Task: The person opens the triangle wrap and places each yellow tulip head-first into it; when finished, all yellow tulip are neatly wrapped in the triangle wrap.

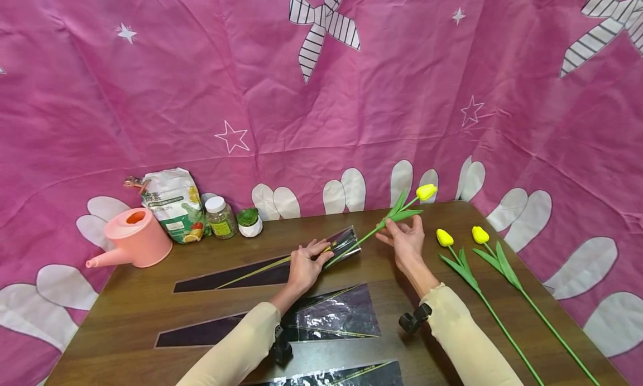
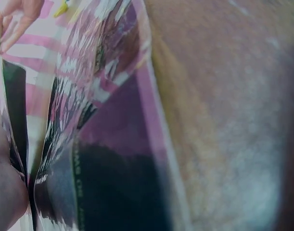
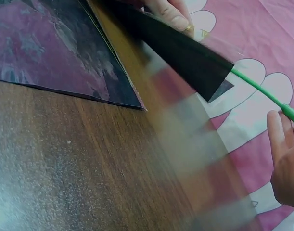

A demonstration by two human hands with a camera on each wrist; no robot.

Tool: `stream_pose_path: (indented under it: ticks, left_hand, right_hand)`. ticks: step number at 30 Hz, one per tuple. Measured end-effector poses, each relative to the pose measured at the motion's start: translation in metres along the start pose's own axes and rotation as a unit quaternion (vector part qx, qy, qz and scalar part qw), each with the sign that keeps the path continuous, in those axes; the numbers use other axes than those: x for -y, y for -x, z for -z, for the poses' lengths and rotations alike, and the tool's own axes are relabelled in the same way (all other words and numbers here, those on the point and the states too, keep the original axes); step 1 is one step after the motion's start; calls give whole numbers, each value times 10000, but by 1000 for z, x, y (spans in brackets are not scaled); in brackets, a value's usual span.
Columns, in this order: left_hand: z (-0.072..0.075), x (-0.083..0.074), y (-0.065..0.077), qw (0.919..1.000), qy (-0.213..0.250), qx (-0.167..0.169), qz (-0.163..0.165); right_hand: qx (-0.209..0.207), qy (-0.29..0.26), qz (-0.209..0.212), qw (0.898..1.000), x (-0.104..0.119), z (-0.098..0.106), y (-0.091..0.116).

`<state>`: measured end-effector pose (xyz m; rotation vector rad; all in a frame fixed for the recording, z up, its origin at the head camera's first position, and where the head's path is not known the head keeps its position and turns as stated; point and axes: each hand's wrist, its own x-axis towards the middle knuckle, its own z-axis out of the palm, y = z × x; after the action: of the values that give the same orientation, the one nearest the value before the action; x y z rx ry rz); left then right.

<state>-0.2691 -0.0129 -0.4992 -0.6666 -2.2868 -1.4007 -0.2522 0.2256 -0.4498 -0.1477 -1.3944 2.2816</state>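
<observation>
My left hand [image 1: 303,266] grips a narrow black-and-clear flower sleeve [image 1: 266,275] near its open end, raised toward the back of the table. A yellow tulip [image 1: 402,214] with green leaves slants up and right out of that sleeve. My right hand [image 1: 407,242] pinches its stem just under the leaves. In the right wrist view, the green stem [image 3: 255,85] runs into the sleeve's mouth [image 3: 219,89]; its lower part is hidden inside. Clear film of the sleeve [image 2: 103,72] fills much of the left wrist view.
Two more flat sleeves lie in front, one at mid-table [image 1: 336,316] and one at the near edge [image 1: 356,375]. Two yellow tulips [image 1: 472,280] lie at the right. Along the back left stand a pink watering can [image 1: 135,241], a bag [image 1: 173,207], a jar [image 1: 221,218] and a potted plant [image 1: 249,223].
</observation>
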Motion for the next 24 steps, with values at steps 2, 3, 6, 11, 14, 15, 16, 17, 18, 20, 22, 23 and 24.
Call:
stream_pose_path:
  ticks: [2, 3, 6, 11, 14, 15, 16, 17, 18, 20, 22, 23, 24]
  left_hand:
    - [0, -1, 0, 10000, 8, 40, 47]
    - [0, -1, 0, 10000, 14, 52, 65]
    - [0, -1, 1, 10000, 3, 59, 73]
    - [-1, -1, 0, 10000, 38, 12, -34]
    - [-2, -1, 0, 9999, 75, 16, -78]
    - [-2, -1, 0, 9999, 83, 24, -89]
    - [-3, -1, -1, 9999, 85, 34, -99]
    - [-3, -2, -1, 9999, 86, 43, -105]
    - [-4, -2, -1, 9999, 96, 44, -112]
    - [-5, -3, -1, 9999, 96, 48, -109]
    - [-6, -2, -1, 9999, 86, 53, -115]
    - [-6, -2, 0, 9999, 88, 60, -108]
    - [-7, -2, 0, 9999, 88, 62, -105]
  right_hand:
    - [-10, 51, -4, 10000, 0, 0, 0]
    - [-14, 57, -18, 10000, 0, 0, 0]
    - [-9, 44, -75, 10000, 0, 1, 0]
    - [-35, 60, -152, 9999, -1, 2, 0]
    - [-84, 156, -202, 9996, -1, 3, 0]
    - [-104, 189, -219, 9995, -1, 4, 0]
    - [-126, 221, -234, 9994, -1, 4, 0]
    - [-143, 240, -232, 9993, -2, 4, 0]
    - [-154, 225, -230, 9994, -2, 5, 0]
    - [-145, 192, -206, 9995, -2, 5, 0]
    - [-145, 131, -182, 9996, -2, 5, 0]
    - [-159, 97, -175, 9997, -2, 5, 0]
    - [-178, 56, -181, 9997, -2, 6, 0]
